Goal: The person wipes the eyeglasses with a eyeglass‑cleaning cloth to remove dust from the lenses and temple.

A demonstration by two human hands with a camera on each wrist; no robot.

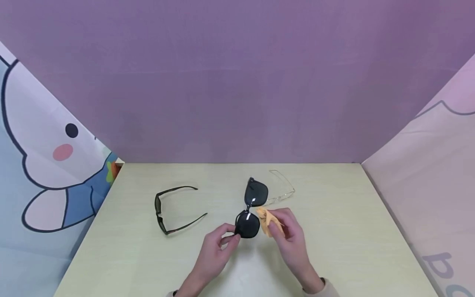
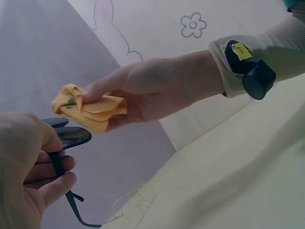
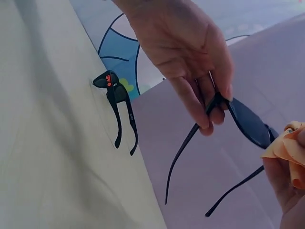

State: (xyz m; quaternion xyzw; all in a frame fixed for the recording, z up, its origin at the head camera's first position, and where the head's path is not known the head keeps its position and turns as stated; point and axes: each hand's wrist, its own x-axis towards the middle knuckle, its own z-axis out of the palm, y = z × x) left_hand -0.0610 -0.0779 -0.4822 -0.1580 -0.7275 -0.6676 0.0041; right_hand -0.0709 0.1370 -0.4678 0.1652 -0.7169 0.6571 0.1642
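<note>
A pair of black sunglasses (image 1: pixel 247 225) is held above the table with dark lenses facing up toward the head camera. My left hand (image 1: pixel 216 252) pinches them at the outer corner of the near lens, by the hinge; the right wrist view shows both temples (image 3: pixel 180 155) unfolded and hanging down. Bunched between the thumb and fingers of my right hand (image 1: pixel 291 241) is an orange cloth (image 2: pixel 90 109). The cloth is just right of the near lens in the head view, and it overlaps the frame's far part in the right wrist view.
Another black pair of sunglasses (image 1: pixel 160 214) lies at the left of the pale table (image 1: pixel 345 231), temples open to the right. Behind the held pair rest thin gold-rimmed glasses (image 1: pixel 285 195). A purple backdrop (image 1: pixel 237 103) rises at the table's far edge, with printed cloth sheets at both sides.
</note>
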